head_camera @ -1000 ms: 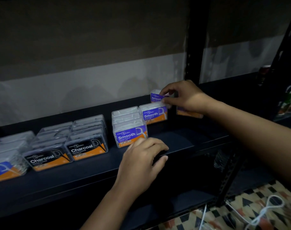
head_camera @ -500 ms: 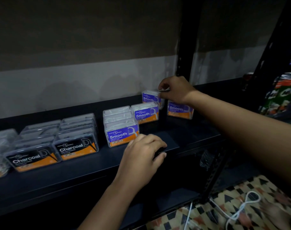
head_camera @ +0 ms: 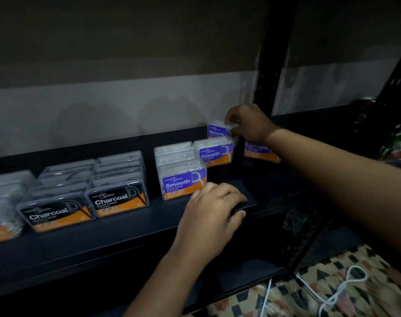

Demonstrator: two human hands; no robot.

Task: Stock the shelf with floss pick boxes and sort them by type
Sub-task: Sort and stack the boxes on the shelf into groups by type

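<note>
Curled fingers and thumb of the right hand pinch the top corner of a clear plastic floss pick box with a purple "Smooth" label, standing at the back of the dark metal shelf behind a second purple-labelled Smooth box. The left hand rests on the shelf's front edge with fingers loosely bent and holding nothing, just in front of a row of Smooth boxes. Two rows of black-labelled Charcoal boxes stand further left, and another Smooth box sits partly hidden under the right wrist.
</note>
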